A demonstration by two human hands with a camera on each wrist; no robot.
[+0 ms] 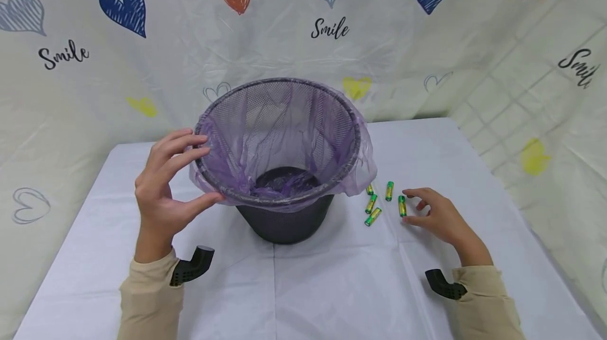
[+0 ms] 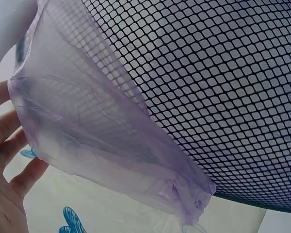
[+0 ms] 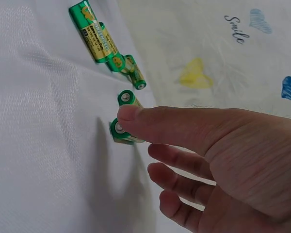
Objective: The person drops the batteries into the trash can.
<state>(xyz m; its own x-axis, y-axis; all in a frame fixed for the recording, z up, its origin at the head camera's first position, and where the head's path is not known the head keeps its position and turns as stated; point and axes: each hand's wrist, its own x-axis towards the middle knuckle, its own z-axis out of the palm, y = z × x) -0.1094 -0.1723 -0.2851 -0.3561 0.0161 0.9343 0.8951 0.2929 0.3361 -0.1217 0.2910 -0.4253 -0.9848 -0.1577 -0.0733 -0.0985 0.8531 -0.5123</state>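
Note:
A black mesh wastebasket (image 1: 286, 224) lined with a thin purple plastic bag (image 1: 227, 155) stands on the table, its mouth facing me. My left hand (image 1: 163, 187) holds its rim at the left, fingers over the edge and thumb lower down at the front. In the left wrist view the bag's overhang (image 2: 97, 131) covers part of the mesh (image 2: 208, 87). To the right of the basket, my right hand (image 1: 438, 216) has thumb and index finger spread at the two ends of a green-and-gold battery (image 1: 402, 206). In the right wrist view the thumb (image 3: 169, 126) partly hides that battery.
Several more batteries (image 1: 373, 217) lie between the basket and my right hand, one (image 1: 389, 191) a little apart. A white cloth (image 1: 332, 287) covers the table. Behind hangs a pale curtain (image 1: 284, 39) printed with hearts and "Smile". Black mounts (image 1: 192, 266) sit on both sleeves.

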